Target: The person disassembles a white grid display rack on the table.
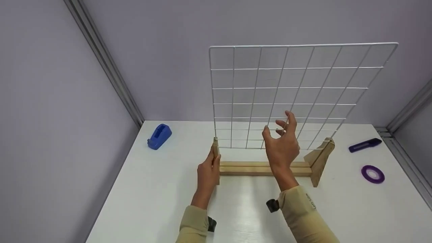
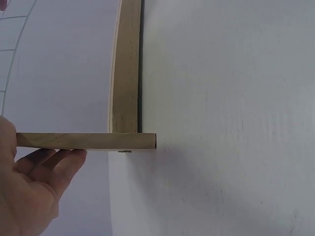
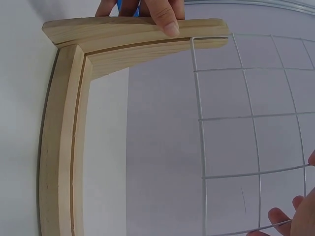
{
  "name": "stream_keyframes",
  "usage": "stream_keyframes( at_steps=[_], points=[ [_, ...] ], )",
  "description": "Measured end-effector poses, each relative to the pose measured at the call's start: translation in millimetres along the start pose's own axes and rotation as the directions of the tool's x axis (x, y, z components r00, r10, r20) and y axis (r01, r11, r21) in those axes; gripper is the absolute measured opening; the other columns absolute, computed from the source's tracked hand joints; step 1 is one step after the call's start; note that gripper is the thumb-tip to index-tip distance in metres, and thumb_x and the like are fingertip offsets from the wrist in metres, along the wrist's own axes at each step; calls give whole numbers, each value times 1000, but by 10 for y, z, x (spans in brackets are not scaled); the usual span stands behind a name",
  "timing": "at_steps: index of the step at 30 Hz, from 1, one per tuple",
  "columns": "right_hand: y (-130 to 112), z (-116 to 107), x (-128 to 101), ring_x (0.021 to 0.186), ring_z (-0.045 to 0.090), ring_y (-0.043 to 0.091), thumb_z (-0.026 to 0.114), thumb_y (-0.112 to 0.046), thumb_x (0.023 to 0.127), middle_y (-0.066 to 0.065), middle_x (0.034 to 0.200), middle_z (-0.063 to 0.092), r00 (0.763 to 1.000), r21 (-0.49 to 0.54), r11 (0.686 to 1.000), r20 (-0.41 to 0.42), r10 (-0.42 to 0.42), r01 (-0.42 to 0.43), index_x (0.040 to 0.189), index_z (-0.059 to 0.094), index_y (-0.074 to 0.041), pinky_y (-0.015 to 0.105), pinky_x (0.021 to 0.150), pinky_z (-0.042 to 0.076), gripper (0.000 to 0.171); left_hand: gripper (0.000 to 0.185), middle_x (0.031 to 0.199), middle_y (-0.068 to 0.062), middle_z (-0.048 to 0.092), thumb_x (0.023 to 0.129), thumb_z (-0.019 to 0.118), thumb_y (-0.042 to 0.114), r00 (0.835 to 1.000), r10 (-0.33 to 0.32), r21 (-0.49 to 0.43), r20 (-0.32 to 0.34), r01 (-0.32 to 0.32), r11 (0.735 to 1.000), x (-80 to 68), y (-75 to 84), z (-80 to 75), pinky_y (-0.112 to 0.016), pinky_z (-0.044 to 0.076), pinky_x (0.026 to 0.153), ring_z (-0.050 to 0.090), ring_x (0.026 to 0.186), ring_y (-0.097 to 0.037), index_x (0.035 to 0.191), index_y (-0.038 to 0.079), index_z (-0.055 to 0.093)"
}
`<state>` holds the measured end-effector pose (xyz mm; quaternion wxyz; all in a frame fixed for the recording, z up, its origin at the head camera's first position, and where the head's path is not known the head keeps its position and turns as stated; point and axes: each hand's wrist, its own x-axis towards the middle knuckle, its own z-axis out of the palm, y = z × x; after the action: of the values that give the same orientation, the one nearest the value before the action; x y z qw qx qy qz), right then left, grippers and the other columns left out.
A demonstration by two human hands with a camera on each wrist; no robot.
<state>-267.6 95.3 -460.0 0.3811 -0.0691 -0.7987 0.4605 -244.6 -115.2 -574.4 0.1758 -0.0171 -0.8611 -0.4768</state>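
Observation:
A white wire grid panel stands over a wooden stand, its lower corners at the tops of the two side pieces. My left hand grips the stand's left side piece, thumb on one face and fingers on the other. In the right wrist view, the grid's corner sits in the groove of that side piece. My right hand holds the grid low, right of its middle, fingers bent at the wires. The grooved crossbar joins the left piece to the right side piece.
A blue tape dispenser lies at the table's back left. Toward the right are a dark purple utility knife and a purple ring-shaped roll. Grey walls rise behind and beside the white table.

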Motion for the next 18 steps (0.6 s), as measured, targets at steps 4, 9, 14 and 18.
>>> stream_keyframes(
  at_steps=[4, 9, 14, 18],
  points=[
    [-47, -28, 48, 100, 75, 26, 76, -28, 89, -1, 120, 73, 1000, 6, 1000, 6, 3, -3, 150, 45, -28, 43, 62, 53, 68, 54, 123, -20, 72, 108, 51, 32, 1000, 4, -2, -1, -4, 1000, 5, 11, 10, -42, 61, 85, 73, 100, -24, 152, 2, 44],
    [-104, -15, 81, 99, 75, 28, 76, -27, 88, 3, 123, 73, 1000, -9, 1000, -4, -6, 6, 151, 45, -28, 44, 61, 52, 70, 52, 124, -20, 71, 107, 52, 30, 1000, 5, -8, -9, -5, 1000, 7, 8, 9, -41, 61, 85, 73, 102, -24, 150, 2, 46],
    [-167, -6, 106, 97, 75, 28, 76, -28, 87, 4, 127, 73, 999, -40, 999, -18, -28, 27, 152, 45, -28, 40, 55, 47, 71, 52, 133, -20, 66, 107, 53, 30, 1000, -10, -18, -8, 10, 1000, 5, 7, 8, -42, 59, 92, 70, 114, -26, 151, 3, 45],
    [-193, -13, 123, 98, 75, 30, 76, -27, 88, 5, 129, 72, 999, -40, 998, -28, -40, 39, 152, 45, -26, 41, 55, 47, 71, 52, 133, -19, 66, 107, 52, 31, 1000, -9, -11, -6, 9, 1000, 5, 1, 15, -42, 59, 92, 70, 114, -25, 151, 4, 45]
  ],
)
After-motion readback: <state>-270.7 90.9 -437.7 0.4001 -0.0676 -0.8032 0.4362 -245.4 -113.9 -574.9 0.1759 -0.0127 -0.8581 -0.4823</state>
